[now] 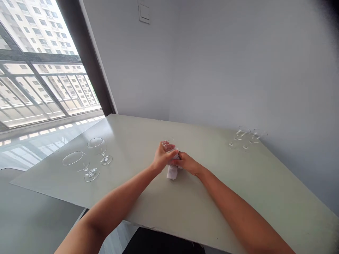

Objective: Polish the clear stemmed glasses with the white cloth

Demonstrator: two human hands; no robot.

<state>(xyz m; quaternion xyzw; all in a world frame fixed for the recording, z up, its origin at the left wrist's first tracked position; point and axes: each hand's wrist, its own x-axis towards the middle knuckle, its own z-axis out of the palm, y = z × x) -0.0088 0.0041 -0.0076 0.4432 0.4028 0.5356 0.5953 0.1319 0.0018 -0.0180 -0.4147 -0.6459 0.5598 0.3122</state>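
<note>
Above the middle of the table, my left hand (163, 155) is wrapped round a clear drinking glass (169, 141), whose upper part shows between the fingers. My right hand (188, 163) meets it from the right, its fingers closed on a white cloth (172, 173). The cloth lies against the lower part of the glass, and one end hangs down below my hands. The foot of the glass is hidden by the hands and cloth.
Two stemmed glasses stand at the left, a nearer glass (76, 162) and a farther glass (97, 146). At the far right, by the wall, are two more glasses (242, 134). The pale table (206, 204) has its front edge close to me; a window (45, 70) is at left.
</note>
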